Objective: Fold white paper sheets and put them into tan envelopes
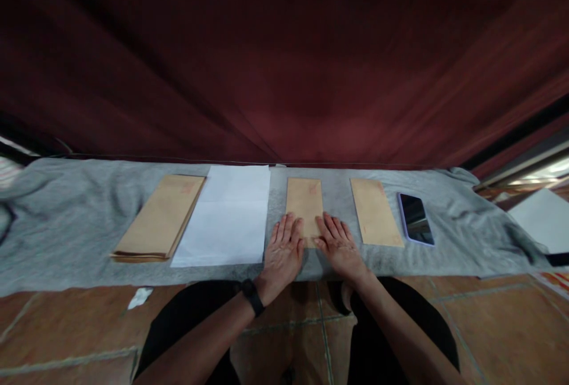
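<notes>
A brown envelope (pixel 304 200) lies flat on the grey cloth (pixel 66 219) straight ahead. My left hand (pixel 283 253) rests flat on its near left corner, fingers stretched out. My right hand (pixel 340 247) lies flat on its near right corner, fingers also spread. Neither hand grips anything. A dark band sits on my left wrist. To the left lie a stack of white paper sheets (pixel 229 216) and a stack of brown envelopes (pixel 162 217).
Another single brown envelope (pixel 376 212) lies right of my hands, with a phone (pixel 415 219) beside it. A dark red curtain (pixel 284 59) hangs behind the cloth. White paper (pixel 540 219) sits far right. A paper scrap (pixel 140 297) lies on the tiled floor.
</notes>
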`<action>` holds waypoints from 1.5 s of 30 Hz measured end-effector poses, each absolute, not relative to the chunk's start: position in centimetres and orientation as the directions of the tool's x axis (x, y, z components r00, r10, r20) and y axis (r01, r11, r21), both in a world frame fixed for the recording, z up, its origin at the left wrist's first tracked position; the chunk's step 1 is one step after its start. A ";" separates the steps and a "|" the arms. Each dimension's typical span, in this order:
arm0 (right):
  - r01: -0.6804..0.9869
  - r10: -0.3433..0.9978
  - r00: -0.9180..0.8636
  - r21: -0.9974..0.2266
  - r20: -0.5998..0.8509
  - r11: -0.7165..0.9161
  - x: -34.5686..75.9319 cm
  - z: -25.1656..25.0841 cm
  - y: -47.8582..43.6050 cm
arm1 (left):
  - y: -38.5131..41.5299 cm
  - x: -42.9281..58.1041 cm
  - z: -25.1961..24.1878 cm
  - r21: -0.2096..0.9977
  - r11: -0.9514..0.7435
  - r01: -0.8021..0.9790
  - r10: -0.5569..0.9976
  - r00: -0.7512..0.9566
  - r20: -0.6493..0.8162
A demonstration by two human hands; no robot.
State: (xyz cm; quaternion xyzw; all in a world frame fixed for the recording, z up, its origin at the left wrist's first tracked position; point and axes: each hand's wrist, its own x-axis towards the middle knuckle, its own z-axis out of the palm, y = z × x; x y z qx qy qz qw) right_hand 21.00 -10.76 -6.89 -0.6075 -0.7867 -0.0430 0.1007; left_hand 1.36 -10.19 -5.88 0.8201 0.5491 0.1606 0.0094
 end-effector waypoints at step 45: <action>0.932 0.905 -0.309 -0.095 0.292 0.349 18.8 -6.8 -15.3 | -10.1 0.5 -5.8 0.192 -0.408 0.892 0.899 0.357 0.253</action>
